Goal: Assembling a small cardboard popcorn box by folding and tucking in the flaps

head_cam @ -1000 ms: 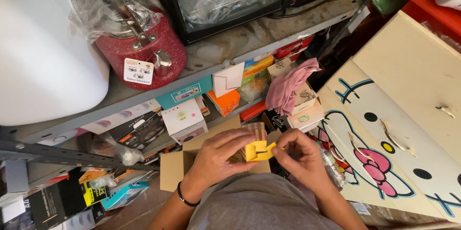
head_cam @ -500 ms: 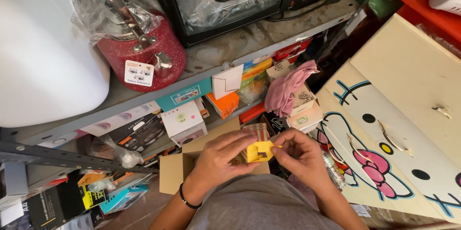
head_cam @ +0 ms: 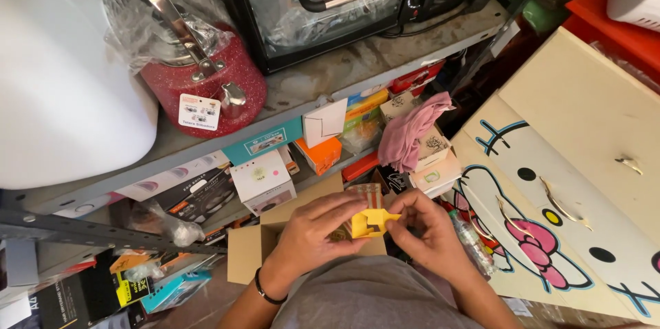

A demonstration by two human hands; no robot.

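Both of my hands hold a small yellow plastic part just above my lap. My left hand grips its left side with thumb and fingers; a black band circles that wrist. My right hand pinches the right end of the part. A small clear tube with a brownish top shows just behind the yellow part; I cannot tell which hand holds it. Under the hands sits an open brown cardboard box.
A grey metal shelf carries a red pot wrapped in plastic, a black toaster oven and a big white appliance. Below it lie several small boxes and a pink cloth. A cream cartoon-cat drawer chest stands right.
The hands have turned the yellow part slightly and stay in the same spot. Nothing else has moved.
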